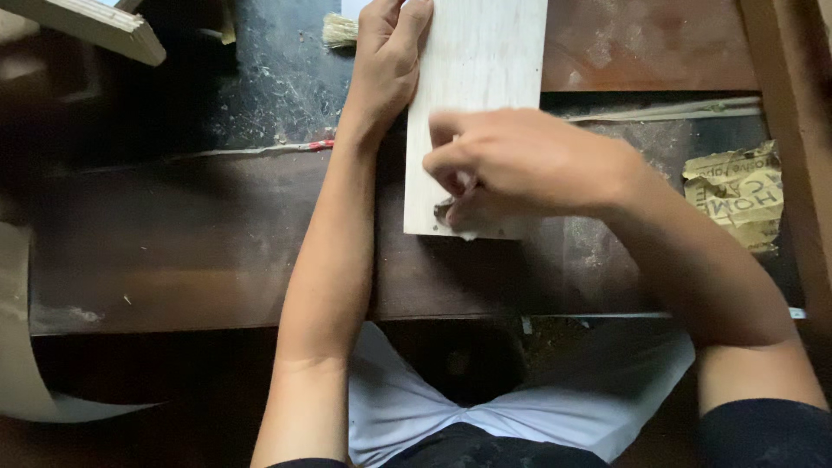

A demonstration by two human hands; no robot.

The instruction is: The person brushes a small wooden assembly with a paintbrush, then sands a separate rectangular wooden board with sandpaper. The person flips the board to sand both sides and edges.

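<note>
Currently I see my left hand pressed flat, fingers extended, on the left edge of a pale rectangular wooden board lying on the dark dusty workbench; it grips nothing, only steadies. My right hand is clenched around a small folded whitish abrasive scrap, held against the board's near edge. To sand well, I judge: keep the board pinned, apply even pressure, stroke along the grain, avoid rounding the corner. No containers are in view. A crumpled piece of brown printed paper lies well to the right, a small straw-coloured brush sits near the left hand, and a light timber offcut lies at the upper left
</note>
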